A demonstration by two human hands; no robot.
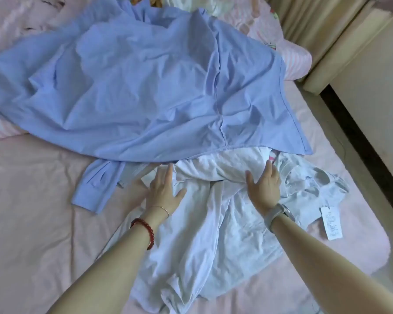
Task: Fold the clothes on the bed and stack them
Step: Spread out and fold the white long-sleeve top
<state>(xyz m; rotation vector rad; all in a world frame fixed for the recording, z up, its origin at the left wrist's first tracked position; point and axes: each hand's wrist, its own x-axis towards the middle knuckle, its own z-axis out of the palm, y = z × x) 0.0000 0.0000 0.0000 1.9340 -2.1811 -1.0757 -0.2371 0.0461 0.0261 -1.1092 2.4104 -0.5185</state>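
Nearest us, our forearms reach over the pink bed [32,200] onto a rumpled white shirt [191,234] lying in front of us. Our left hand [165,191] rests flat on its upper left part, fingers [168,172] straight and together, holding nothing; our right hand [264,186] presses flat on the upper right part, fingers spread slightly, thumb out. A paper tag [330,223] hangs off the shirt's right side. Just beyond our hands, the hem of a large blue shirt [145,87] overlaps the white shirt's top edge, with a blue sleeve [95,186] trailing to the left. We judge the risk lies there: smoothing or folding the white shirt could drag the blue one along or trap its hem in the fold, and existing creases could get pressed in. Nothing looks folded or stacked yet.
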